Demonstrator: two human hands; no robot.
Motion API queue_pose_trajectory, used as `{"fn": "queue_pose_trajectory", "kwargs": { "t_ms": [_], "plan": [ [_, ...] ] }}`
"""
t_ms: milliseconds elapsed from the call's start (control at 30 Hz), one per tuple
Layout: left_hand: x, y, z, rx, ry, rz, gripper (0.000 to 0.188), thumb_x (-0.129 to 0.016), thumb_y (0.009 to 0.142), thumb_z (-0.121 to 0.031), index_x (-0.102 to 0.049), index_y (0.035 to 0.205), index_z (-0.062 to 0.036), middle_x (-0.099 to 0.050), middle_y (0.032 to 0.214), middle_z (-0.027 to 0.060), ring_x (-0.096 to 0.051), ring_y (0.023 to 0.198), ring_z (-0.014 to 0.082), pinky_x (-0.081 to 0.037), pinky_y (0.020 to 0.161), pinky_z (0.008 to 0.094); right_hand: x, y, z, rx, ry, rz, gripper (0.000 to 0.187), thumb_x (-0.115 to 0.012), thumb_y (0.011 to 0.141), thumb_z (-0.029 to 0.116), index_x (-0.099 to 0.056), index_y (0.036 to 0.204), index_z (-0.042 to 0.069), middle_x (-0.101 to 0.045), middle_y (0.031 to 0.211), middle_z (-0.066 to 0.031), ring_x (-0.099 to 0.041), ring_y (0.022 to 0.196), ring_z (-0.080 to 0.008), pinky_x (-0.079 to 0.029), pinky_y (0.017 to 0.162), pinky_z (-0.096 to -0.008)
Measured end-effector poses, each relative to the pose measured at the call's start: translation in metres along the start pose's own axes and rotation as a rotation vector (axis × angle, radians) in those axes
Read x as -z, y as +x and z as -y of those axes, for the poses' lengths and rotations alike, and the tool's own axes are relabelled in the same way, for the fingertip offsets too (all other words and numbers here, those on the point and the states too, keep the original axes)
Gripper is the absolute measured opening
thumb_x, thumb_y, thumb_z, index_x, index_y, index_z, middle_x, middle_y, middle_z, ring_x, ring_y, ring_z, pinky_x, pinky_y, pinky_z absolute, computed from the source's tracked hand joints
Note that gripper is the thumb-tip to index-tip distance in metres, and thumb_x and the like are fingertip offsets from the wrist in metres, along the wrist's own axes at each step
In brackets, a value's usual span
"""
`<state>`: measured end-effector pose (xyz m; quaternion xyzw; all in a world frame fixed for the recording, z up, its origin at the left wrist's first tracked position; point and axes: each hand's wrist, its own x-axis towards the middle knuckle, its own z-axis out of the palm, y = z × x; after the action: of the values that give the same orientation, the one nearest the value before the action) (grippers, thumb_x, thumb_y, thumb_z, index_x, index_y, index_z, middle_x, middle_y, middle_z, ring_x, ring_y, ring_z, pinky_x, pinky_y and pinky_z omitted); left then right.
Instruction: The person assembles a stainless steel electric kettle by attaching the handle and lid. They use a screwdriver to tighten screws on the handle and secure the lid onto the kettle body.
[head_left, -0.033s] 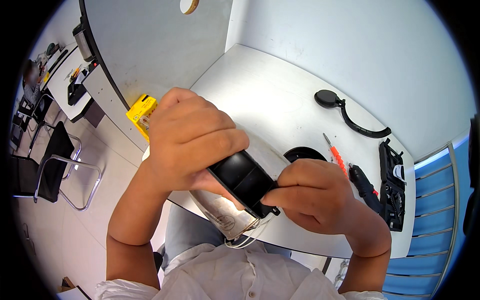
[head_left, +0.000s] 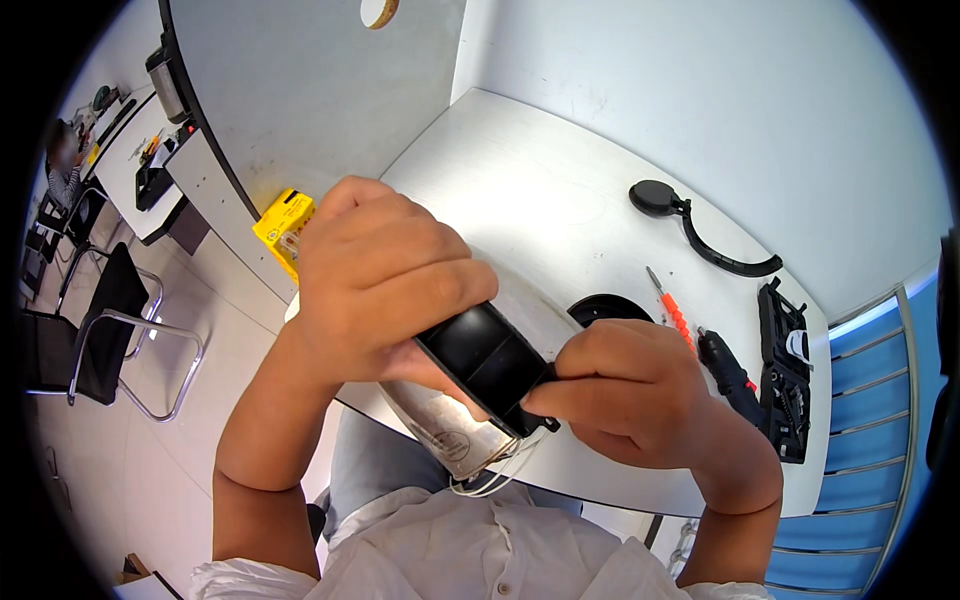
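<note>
Nearest, pale looped wires [head_left: 495, 488] hang loose at the near end of a silvery curved body [head_left: 430, 425], which looks not yet closed up; where they join it is too tangled to make out. Just above it, over the near edge of the bench [head_left: 560, 190], is a black shell [head_left: 480, 345], held tilted with its panelled face showing. The left hand [head_left: 385, 265] is wrapped around the shell's far end and covers it, so whether shell and body are already fixed together cannot be told. The right hand [head_left: 630, 395] is pinched at the shell's right near corner; its fingertips hide the spot, and any small part between them would not show. Judged from how things lie, the work seems partway: the shell is in hand, while other pieces lie apart. Beyond the right hand sits a dark round piece [head_left: 607, 303], half blocked by that hand. To the right, an orange-handled screwdriver [head_left: 675, 317], a black power tool [head_left: 728, 370] and an open tool case [head_left: 785, 385] lie out of the hands; the case's small contents blur together. Farther, a black curved arm with a round end [head_left: 705, 235] lies detached by the wall. At left, the left hand partly hides a yellow box [head_left: 285, 225].
</note>
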<state>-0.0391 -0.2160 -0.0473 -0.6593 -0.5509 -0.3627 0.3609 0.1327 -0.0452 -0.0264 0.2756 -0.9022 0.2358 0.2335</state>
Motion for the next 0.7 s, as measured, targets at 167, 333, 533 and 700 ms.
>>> {"fn": "queue_pose_trajectory", "kwargs": {
  "t_ms": [167,333,533,700],
  "plan": [
    [0.001,-0.001,-0.002,0.014,0.009,0.003,0.037,-0.07,0.069,-0.05,-0.064,0.075,-0.0141,-0.058,0.068,-0.0019,-0.058,0.062,0.0178,-0.038,0.062,0.032,0.005,0.0,-0.001,0.055,-0.046,0.043,0.019,-0.07,0.069,0.008,-0.067,0.088,0.009,-0.049,0.074,-0.0005,-0.049,0.053,-0.014,-0.037,0.045,-0.0289],
    [0.001,-0.001,-0.001,0.012,-0.004,-0.003,0.037,-0.068,0.071,-0.051,-0.064,0.075,-0.014,-0.058,0.068,-0.0019,-0.058,0.062,0.0176,-0.038,0.062,0.0325,0.005,0.001,-0.004,0.145,-0.097,0.048,0.017,-0.069,0.07,0.01,-0.068,0.087,0.01,-0.048,0.074,-0.0006,-0.048,0.053,-0.0131,-0.036,0.044,-0.0274],
    [0.005,-0.002,-0.002,0.018,-0.016,0.018,0.039,-0.066,0.072,-0.053,-0.064,0.075,-0.0137,-0.058,0.068,-0.0018,-0.058,0.062,0.0175,-0.038,0.063,0.0337,0.0,-0.004,-0.009,0.067,0.088,0.042,0.025,-0.07,0.068,0.0,-0.069,0.092,0.008,-0.051,0.077,-0.0014,-0.051,0.056,-0.0147,-0.037,0.045,-0.0271],
    [0.001,-0.002,0.0,0.012,-0.001,0.014,0.039,-0.067,0.072,-0.053,-0.064,0.075,-0.0133,-0.058,0.069,-0.0014,-0.058,0.062,0.0181,-0.038,0.063,0.0338,-0.005,-0.008,-0.011,-0.02,0.25,-0.026,0.031,-0.071,0.067,-0.005,-0.069,0.096,0.006,-0.053,0.079,-0.0028,-0.054,0.06,-0.0168,-0.038,0.048,-0.0279]
  ]
}}
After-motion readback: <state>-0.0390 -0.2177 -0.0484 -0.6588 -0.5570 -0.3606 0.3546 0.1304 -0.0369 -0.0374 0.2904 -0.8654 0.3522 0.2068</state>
